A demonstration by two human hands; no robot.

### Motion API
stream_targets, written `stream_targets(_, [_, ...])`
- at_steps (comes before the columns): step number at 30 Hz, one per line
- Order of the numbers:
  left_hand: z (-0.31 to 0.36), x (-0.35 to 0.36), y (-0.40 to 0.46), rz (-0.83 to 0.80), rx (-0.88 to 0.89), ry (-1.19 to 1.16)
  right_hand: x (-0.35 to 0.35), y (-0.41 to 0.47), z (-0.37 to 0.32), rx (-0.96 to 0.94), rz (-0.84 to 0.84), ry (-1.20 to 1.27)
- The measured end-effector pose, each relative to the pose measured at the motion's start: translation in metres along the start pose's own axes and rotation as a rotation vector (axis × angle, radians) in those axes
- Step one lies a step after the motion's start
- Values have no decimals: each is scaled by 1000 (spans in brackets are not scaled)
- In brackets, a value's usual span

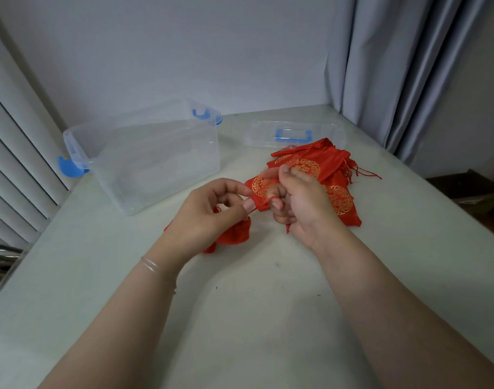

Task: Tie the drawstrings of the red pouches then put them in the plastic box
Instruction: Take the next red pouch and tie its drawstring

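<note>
over the middle of the pale table (254, 318), both hands met above a gathered red pouch (234, 234). the left hand (209, 217) had its fingers curled, thumb and forefinger pinched on a red drawstring (261, 204) that ran across to the right hand (302, 203). the right hand's fingers were curled too, the cord looped over them, a loose end hanging below its heel. the pouch itself sat bunched under the left hand, mostly hidden by it.

just behind the right hand lay the pile of red pouches (321, 169), flat, with gold round prints, strings trailing off to the right; the hand covered part of the nearest one. to the left and further back stood the clear plastic box (167, 175), open on top, blue latches at its ends, nothing visible inside. its lid (293, 133) with a blue handle lay flat behind the pile, touching or nearly touching it, i couldn't tell which. grey curtain (394, 66) hung at the right, slatted blinds (12, 153) at the left, a thin bracelet (150, 266) on the left wrist.
</note>
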State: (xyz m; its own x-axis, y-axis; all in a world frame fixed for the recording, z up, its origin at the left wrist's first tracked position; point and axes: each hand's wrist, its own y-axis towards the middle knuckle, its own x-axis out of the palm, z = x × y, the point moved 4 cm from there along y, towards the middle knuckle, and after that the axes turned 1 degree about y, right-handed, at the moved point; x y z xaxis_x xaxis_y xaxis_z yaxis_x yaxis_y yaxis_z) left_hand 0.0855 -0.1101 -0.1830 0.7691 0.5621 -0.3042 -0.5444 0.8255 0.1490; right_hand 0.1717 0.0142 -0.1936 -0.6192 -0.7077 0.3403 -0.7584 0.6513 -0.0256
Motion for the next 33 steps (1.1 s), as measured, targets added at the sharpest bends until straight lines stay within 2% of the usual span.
stream_targets(4, [11, 0, -3, 252, 309, 659, 4, -4, 0, 8, 7, 38])
stream_targets(6, [6, 1, -1, 328, 413, 789, 9, -6, 0, 6, -18, 58])
stream_targets(8, [4, -1, 0, 427, 448, 818, 14, -8, 1, -3, -50, 69])
stream_targets(12, [2, -4, -1, 494, 369, 720, 16, -8, -1, -48, -105, 34])
stream_targets(17, [-10, -19, 6, 445, 73, 263, 17, -8, -1, -115, -139, -149])
stream_targets(21, [-10, -27, 6, 442, 2, -18, 14, -9, 1, -61, -131, -398])
stream_targets(24, [-6, -28, 4, 394, 3, -41, 5, -5, 1, -78, -75, -612])
stream_targets(27, [-2, -24, 5, 278, 22, -47, -3, 1, -5, -317, 35, -750])
stream_targets(31, [-1, -15, 4, 169, 40, -47, 8, 1, 8, -233, -193, -744])
stream_targets(33, [-3, -14, 4, 160, 24, -75, 10, -1, 9, -223, -219, -767])
